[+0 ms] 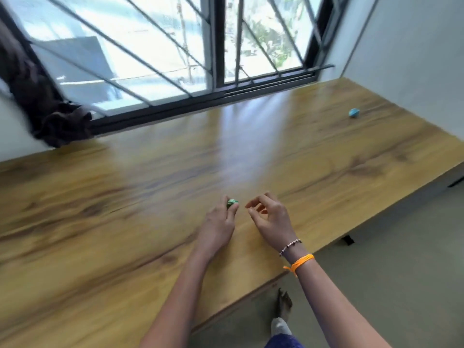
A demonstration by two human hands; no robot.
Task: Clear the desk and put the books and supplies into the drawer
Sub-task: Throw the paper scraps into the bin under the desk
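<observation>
A small green object sits between the fingertips of my left hand, low over the wooden desk near its front edge. Too blurred to tell what the green thing is. My right hand hovers just to its right, fingers curled and apart, holding nothing; it wears a bead bracelet and an orange thread at the wrist. A small light-blue object lies alone on the desk at the far right. No drawer shows in this view.
A barred window runs along the desk's back edge. A dark brown cloth hangs at the back left corner. A white wall bounds the right side. Grey floor and my foot show below the front edge.
</observation>
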